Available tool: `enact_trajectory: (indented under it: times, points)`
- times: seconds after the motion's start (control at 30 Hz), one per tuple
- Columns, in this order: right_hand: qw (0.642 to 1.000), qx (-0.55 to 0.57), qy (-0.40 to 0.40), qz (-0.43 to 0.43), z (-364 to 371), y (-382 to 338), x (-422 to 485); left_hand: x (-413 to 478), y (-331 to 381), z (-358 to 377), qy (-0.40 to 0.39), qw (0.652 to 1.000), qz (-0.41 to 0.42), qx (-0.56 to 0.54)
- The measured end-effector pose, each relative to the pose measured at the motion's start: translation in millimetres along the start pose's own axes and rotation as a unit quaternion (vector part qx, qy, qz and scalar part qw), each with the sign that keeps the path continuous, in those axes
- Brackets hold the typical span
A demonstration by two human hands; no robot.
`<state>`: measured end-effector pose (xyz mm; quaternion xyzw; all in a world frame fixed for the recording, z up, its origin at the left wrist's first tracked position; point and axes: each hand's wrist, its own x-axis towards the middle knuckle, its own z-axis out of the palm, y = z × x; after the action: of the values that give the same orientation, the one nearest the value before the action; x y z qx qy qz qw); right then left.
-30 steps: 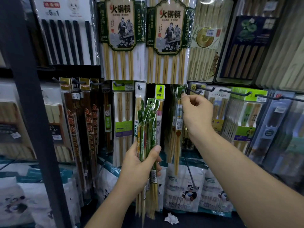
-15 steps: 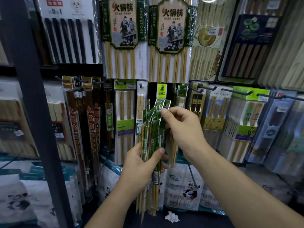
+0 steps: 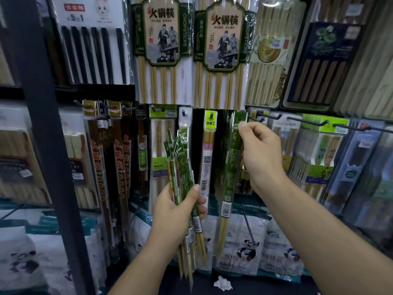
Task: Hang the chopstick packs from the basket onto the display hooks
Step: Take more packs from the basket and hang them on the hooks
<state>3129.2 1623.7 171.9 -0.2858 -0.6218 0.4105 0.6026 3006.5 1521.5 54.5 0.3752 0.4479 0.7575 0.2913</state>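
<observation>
Left hand (image 3: 178, 211) grips a fanned bundle of green chopstick packs (image 3: 180, 167) low before the rack, fingers curled round them, too overlapped to count. Right hand (image 3: 261, 154) pinches one single green pack (image 3: 231, 167) at its top corner between thumb and forefinger, its punched hole just beside a dark hook (image 3: 256, 120). Above hang two big packs (image 3: 161, 50) reading "CHOPSTICKS" and "火锅筷", and a white header (image 3: 285, 123) to the right says "JOY-HE".

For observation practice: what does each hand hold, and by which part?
Left hand grips a bundle of chopstick packs around the middle. Right hand pinches one green pack at its top tab.
</observation>
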Motion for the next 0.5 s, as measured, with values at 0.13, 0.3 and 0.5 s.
enact_trajectory:
  times: [0.13,0.3,0.5]
  points:
    - [1.000,-0.013,0.023,0.001,0,3,12,-1,-5,1,-0.024,0.999,0.001,0.024]
    - [0.999,-0.001,0.032,-0.001,1,8,20,-1,-6,1,-0.035,0.999,-0.001,0.035]
    - [0.999,-0.030,0.041,0.006,3,14,25,-2,-5,2,-0.046,0.998,0.003,0.051]
